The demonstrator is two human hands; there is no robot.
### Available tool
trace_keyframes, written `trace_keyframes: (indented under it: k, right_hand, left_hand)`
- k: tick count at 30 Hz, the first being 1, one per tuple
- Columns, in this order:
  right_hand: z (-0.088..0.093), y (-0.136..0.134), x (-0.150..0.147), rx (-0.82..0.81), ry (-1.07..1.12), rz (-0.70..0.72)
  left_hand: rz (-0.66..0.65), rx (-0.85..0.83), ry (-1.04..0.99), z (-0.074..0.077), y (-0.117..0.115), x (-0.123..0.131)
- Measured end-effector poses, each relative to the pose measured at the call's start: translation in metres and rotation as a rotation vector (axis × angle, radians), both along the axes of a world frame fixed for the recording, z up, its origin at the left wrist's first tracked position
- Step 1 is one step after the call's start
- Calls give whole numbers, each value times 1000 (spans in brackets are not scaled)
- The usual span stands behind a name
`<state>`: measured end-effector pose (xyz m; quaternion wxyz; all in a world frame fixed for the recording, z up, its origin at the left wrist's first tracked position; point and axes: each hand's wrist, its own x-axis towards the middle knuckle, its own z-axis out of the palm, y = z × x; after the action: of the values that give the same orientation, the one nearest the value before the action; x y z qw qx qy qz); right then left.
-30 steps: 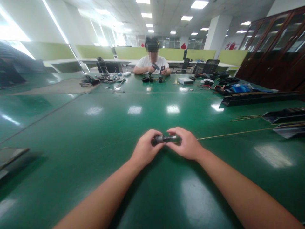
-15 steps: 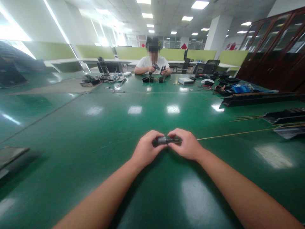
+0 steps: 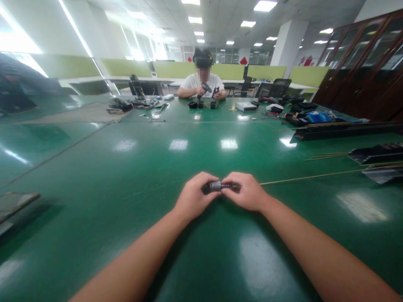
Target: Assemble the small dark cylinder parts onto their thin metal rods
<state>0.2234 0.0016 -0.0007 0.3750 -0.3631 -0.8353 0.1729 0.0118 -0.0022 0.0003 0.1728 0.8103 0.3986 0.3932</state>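
Observation:
Just above the green table, a small dark cylindrical part (image 3: pixel 215 186) with a grey band lies sideways between my hands. My left hand (image 3: pixel 192 197) is closed around its thicker left end, thumb below and fingers above. The thumb and forefinger of my right hand (image 3: pixel 248 191) pinch its narrow, dark right end, which looks ridged. From behind the right hand a thin brass-coloured rod (image 3: pixel 310 177) runs rightward. Whether it joins the part or is held is hidden by the fingers.
Black channel-shaped trays (image 3: pixel 382 173) with thin rods stand at the right. Across the table (image 3: pixel 151 155) a person (image 3: pixel 201 84) holds a power drill, with small black blocks (image 3: pixel 201 105) in front. Tools and cables (image 3: pixel 302 111) lie back right; a flat panel (image 3: pixel 17 205) is at left.
My right fingertips have closed in on the narrow end near the grey band. The part has shifted very slightly; my left hand stays nearly in place.

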Motion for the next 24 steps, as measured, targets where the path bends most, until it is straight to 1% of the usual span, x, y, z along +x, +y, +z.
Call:
trace_keyframes:
  k: [5,11,24]
  right_hand:
    - [0,1,0,-13,-12,-2]
    - [0,3,2,-15,-15,-10]
    - [0,3,2,-7,-20,-30]
  left_hand:
    - [28,0,24,0,0,-1]
    - [91,-10,40,1,0,-1]
    - [85,-12,53,-2,1,-3]
